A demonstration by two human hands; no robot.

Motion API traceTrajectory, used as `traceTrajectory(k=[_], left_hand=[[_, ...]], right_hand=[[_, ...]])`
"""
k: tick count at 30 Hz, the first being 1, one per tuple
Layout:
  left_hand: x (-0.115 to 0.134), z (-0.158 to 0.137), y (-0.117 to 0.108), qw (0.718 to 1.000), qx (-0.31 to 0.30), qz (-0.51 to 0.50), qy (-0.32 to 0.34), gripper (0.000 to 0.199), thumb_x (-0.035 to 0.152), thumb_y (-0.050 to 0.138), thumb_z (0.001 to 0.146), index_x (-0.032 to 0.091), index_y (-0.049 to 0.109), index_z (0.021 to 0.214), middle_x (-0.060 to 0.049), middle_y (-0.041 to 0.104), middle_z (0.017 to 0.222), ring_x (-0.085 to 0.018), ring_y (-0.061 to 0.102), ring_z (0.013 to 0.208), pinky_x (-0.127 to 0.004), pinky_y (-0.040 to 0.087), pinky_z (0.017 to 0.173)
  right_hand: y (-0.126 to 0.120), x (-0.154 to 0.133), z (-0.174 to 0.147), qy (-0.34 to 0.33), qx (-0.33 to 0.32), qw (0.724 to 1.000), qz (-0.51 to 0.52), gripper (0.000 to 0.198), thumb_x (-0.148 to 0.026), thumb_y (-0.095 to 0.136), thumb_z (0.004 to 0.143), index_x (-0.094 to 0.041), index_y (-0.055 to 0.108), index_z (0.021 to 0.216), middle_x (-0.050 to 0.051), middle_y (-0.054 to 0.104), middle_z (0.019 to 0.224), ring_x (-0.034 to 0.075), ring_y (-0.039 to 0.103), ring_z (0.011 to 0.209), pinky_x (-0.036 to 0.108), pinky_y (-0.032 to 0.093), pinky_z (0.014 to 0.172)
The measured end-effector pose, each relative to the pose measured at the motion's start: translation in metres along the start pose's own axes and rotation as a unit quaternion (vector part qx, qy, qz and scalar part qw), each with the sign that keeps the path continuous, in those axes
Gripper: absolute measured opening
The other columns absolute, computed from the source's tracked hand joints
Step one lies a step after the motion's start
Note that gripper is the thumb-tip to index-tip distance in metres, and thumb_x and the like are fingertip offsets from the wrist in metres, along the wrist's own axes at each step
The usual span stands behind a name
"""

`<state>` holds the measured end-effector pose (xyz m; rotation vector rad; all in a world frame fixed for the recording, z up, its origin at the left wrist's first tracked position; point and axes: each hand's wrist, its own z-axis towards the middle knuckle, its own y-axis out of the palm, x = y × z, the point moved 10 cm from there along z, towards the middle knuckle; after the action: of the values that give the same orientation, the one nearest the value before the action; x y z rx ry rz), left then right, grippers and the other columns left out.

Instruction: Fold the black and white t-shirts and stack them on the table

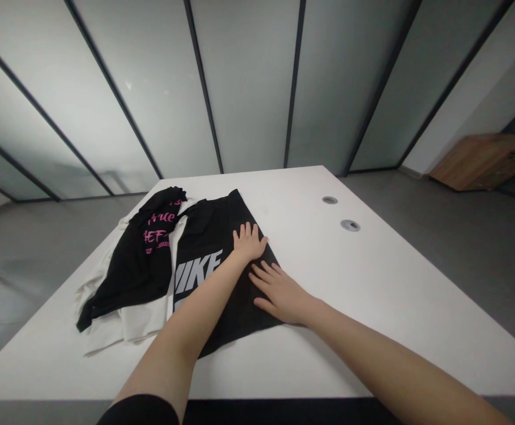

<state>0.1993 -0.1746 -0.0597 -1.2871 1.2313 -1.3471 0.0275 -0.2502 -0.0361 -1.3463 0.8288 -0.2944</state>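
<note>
A black garment with large white "NIKE" lettering [228,295] lies spread on the table; I cannot tell whether it is a shirt or shorts. My left hand [249,242] rests flat on its right part, fingers spread. Lower and further right, my right hand [282,293] presses on the garment's right edge with its fingers stretched out. Left of it sits a black garment with pink lettering [144,260], loosely bunched. White cloth [140,319] shows beneath both garments. My left forearm hides part of the lettering.
The white table [372,313] extends to the right. Set into its top are two round cable grommets [350,225]. Behind it runs a frosted glass partition [248,82] with dark frames. A wooden cabinet [482,160] stands on the floor at the far right.
</note>
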Motion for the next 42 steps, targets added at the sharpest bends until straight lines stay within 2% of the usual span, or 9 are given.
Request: traceTrajectory(k=[6,15,17,19,22,25,29,38,42], left_hand=[[-0.005,0.021,-0.006,1.000,-0.007,0.010,0.014,0.081,0.063,0.023,0.107,0.016,0.029,0.173,-0.015,0.018,0.181,-0.036,0.016,0.168,-0.060,0.016,0.134],[-0.017,0.045,-0.011,0.999,-0.010,0.021,0.038,0.079,0.062,0.023,0.107,0.019,0.028,0.173,-0.013,0.019,0.182,-0.034,0.015,0.168,-0.058,0.015,0.134],[-0.019,0.047,-0.012,0.999,-0.006,0.021,0.037,0.079,0.062,0.024,0.107,0.021,0.029,0.173,-0.012,0.020,0.182,-0.034,0.016,0.168,-0.059,0.015,0.134],[-0.020,0.047,-0.011,0.999,-0.005,0.020,0.037,0.078,0.062,0.024,0.107,0.021,0.029,0.173,-0.012,0.020,0.182,-0.034,0.016,0.168,-0.059,0.015,0.134],[-0.021,0.047,-0.010,0.999,-0.007,0.020,0.036,0.079,0.063,0.024,0.107,0.020,0.028,0.173,-0.012,0.019,0.182,-0.034,0.016,0.168,-0.058,0.015,0.135],[-0.020,0.047,-0.010,0.999,-0.006,0.020,0.037,0.080,0.063,0.023,0.107,0.019,0.029,0.173,-0.013,0.019,0.182,-0.034,0.015,0.168,-0.057,0.014,0.135],[-0.019,0.045,-0.011,0.999,-0.003,0.021,0.035,0.078,0.061,0.025,0.107,0.020,0.030,0.173,-0.013,0.020,0.181,-0.034,0.016,0.168,-0.058,0.016,0.134],[-0.018,0.054,-0.011,0.998,-0.066,-0.002,0.005,0.077,0.059,0.032,0.104,0.022,0.033,0.171,-0.011,0.018,0.182,-0.035,0.015,0.168,-0.062,0.018,0.133],[-0.013,0.051,-0.017,0.997,-0.018,-0.044,-0.053,0.070,0.049,0.019,0.107,0.020,0.042,0.167,-0.010,0.027,0.180,-0.034,0.021,0.167,-0.064,0.021,0.132]], right_hand=[[0.008,-0.008,-0.003,-0.025,-0.011,1.000,-0.010,0.065,-0.045,0.043,0.113,-0.017,0.038,0.171,0.014,0.029,0.178,0.039,0.018,0.167,0.061,0.019,0.134],[0.005,-0.032,-0.017,-0.114,-0.054,0.991,0.043,0.065,-0.044,0.042,0.114,-0.015,0.036,0.172,0.016,0.029,0.177,0.032,0.020,0.167,0.054,0.018,0.136],[-0.001,-0.037,-0.019,-0.138,-0.055,0.986,0.074,0.060,-0.040,0.042,0.114,-0.017,0.043,0.169,0.014,0.035,0.175,0.030,0.026,0.166,0.052,0.021,0.135],[-0.008,-0.037,-0.018,-0.146,-0.046,0.982,0.114,0.052,-0.036,0.041,0.114,-0.020,0.055,0.162,0.012,0.048,0.169,0.027,0.040,0.160,0.049,0.031,0.132],[-0.023,-0.024,-0.009,-0.115,0.033,0.981,0.151,0.046,-0.032,0.042,0.113,-0.022,0.066,0.151,0.012,0.062,0.157,0.026,0.056,0.146,0.047,0.044,0.123],[-0.031,-0.011,-0.003,-0.066,0.105,0.986,0.109,0.042,-0.026,0.049,0.109,-0.018,0.070,0.145,0.016,0.069,0.140,0.029,0.064,0.129,0.047,0.051,0.112],[-0.021,-0.011,0.002,-0.043,0.060,0.997,0.030,0.034,-0.023,0.057,0.105,-0.017,0.076,0.133,0.014,0.072,0.114,0.028,0.066,0.103,0.045,0.054,0.096],[-0.024,-0.031,-0.008,-0.065,-0.012,0.996,0.067,0.038,-0.026,0.062,0.103,-0.015,0.072,0.137,0.013,0.075,0.115,0.026,0.069,0.103,0.038,0.052,0.092],[-0.027,-0.031,-0.008,-0.040,-0.023,0.996,0.079,0.034,-0.027,0.063,0.102,-0.015,0.075,0.132,0.009,0.076,0.103,0.024,0.070,0.092,0.034,0.050,0.084]])
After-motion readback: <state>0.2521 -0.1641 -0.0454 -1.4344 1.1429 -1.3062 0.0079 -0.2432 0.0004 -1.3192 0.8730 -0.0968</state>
